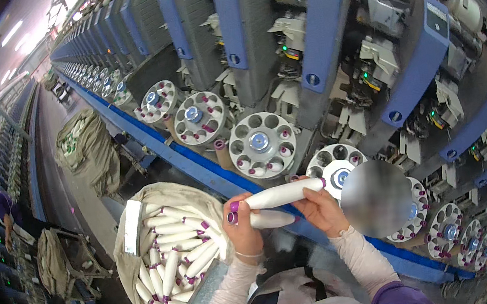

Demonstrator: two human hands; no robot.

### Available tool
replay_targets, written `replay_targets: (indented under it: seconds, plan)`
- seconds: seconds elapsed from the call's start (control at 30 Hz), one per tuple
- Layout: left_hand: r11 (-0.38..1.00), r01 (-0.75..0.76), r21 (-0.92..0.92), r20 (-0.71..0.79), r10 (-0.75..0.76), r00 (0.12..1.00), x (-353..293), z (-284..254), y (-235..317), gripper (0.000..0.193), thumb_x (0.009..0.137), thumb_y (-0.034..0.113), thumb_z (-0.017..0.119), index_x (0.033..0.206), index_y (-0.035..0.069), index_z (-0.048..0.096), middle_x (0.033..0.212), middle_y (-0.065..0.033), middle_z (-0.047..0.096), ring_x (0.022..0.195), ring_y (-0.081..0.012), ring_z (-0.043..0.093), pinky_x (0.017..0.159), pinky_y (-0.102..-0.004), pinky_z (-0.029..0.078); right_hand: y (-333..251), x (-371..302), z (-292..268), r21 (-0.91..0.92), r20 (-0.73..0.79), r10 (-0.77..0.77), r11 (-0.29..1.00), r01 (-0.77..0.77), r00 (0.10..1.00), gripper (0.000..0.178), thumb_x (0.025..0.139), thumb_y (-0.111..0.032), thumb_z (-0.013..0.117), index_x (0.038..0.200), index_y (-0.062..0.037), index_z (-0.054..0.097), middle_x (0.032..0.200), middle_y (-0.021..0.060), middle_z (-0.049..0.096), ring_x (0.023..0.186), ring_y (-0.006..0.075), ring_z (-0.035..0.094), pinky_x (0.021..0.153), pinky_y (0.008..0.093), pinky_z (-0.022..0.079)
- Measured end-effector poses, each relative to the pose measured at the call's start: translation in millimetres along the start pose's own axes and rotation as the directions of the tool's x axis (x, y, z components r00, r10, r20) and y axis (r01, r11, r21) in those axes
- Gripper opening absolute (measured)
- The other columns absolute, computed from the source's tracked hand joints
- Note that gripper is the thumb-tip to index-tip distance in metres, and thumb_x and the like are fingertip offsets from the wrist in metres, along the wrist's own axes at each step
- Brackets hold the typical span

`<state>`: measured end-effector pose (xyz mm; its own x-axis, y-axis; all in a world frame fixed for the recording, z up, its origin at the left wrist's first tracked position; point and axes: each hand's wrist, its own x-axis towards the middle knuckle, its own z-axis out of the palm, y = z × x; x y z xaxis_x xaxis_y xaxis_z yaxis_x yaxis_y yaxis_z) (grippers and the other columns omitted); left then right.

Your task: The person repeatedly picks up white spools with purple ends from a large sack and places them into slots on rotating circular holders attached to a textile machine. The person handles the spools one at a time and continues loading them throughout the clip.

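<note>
Two white yarn bobbins with purple tube ends are in my hands, above the front edge of the machine. My left hand point(244, 235) is closed around the purple left ends of both the upper bobbin point(278, 195) and the lower bobbin point(271, 219). Fingers of my right hand point(322, 210) grip the upper bobbin near its right tip. Just beyond that hand is a round white bobbin magazine point(314, 172) with open pockets and a blue hub. Left of my left forearm, a cloth sack point(127, 288) holds a heap of similar bobbins point(172, 267).
A blue rail point(197, 168) runs along the machine, below a row of magazines, one being the partly filled magazine point(258, 127). Tall blue-grey winding units point(325, 26) stand behind. Another sack point(89, 156) sits farther up the aisle. A person point(2, 203) is at far left.
</note>
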<state>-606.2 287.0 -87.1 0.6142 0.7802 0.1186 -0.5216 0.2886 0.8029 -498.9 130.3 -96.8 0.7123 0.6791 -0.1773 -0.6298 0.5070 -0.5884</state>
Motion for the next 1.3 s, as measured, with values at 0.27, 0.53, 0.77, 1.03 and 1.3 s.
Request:
replay_targets:
  seconds: [0.27, 0.53, 0.77, 1.03, 1.3]
  plan:
    - [0.79, -0.318, 0.524, 0.579, -0.056, 0.813, -4, 49, -38, 0.046, 0.075, 0.004, 0.076, 0.118, -0.001, 0.061, 0.105, -0.0113, 0.065, 0.091, -0.0192, 0.061, 0.082, -0.0307, 0.048, -48, -21, -39, -0.884, 0.467, -0.146, -0.078, 0.46, 0.872, 0.049, 0.08, -0.017, 0.073, 0.124, -0.0071, 0.054, 0.119, 0.0107, 0.057, 0.106, 0.0311, 0.055, 0.097, 0.0403, 0.041]
    - [0.253, -0.197, 0.947, 0.312, -0.867, 0.388, 0, 23, -43, 0.063, 0.065, 0.056, 0.078, 0.101, 0.004, 0.073, 0.087, -0.0184, 0.071, 0.08, -0.0304, 0.07, 0.076, -0.0353, 0.054, -95, 6, -65, -0.592, -0.03, -0.229, 0.788, 0.167, 0.973, 0.018, 0.093, -0.007, 0.053, 0.11, -0.002, 0.057, 0.117, 0.006, 0.058, 0.099, 0.0157, 0.058, 0.097, 0.0307, 0.042]
    - [0.228, -0.09, 0.97, 0.239, -0.96, 0.149, 15, 9, -47, 0.065, 0.066, 0.057, 0.076, 0.104, 0.004, 0.073, 0.086, -0.0161, 0.072, 0.078, -0.0265, 0.07, 0.076, -0.0337, 0.053, -92, 25, -47, -0.892, 0.34, 0.594, -0.041, 0.449, 0.729, 0.043, 0.085, -0.042, 0.064, 0.107, -0.0061, 0.067, 0.105, 0.0165, 0.067, 0.093, 0.0322, 0.065, 0.08, 0.0418, 0.049]
    - [0.457, 0.202, 0.866, 0.466, -0.885, 0.006, 47, 22, -53, 0.064, 0.073, 0.043, 0.08, 0.114, -0.004, 0.066, 0.103, -0.0167, 0.07, 0.093, -0.0191, 0.064, 0.084, -0.0303, 0.049, -189, 39, -129, -0.97, 0.21, 0.657, 0.233, 0.07, 0.724, 0.022, 0.088, -0.017, 0.067, 0.104, -0.0037, 0.07, 0.083, 0.0039, 0.07, 0.069, 0.0095, 0.063, 0.06, 0.0247, 0.05]
    - [0.823, 0.269, 0.5, 0.67, -0.564, 0.483, -11, 33, -147, 0.05, 0.071, -0.001, 0.079, 0.118, 0.006, 0.062, 0.117, -0.0064, 0.06, 0.11, -0.0169, 0.058, 0.094, -0.0291, 0.045, -190, 25, -140, -0.653, 0.191, -0.212, 0.702, 0.285, 0.958, 0.012, 0.089, -0.015, 0.065, 0.084, -0.0052, 0.062, 0.099, 0.0055, 0.058, 0.101, 0.0225, 0.054, 0.092, 0.0343, 0.04]
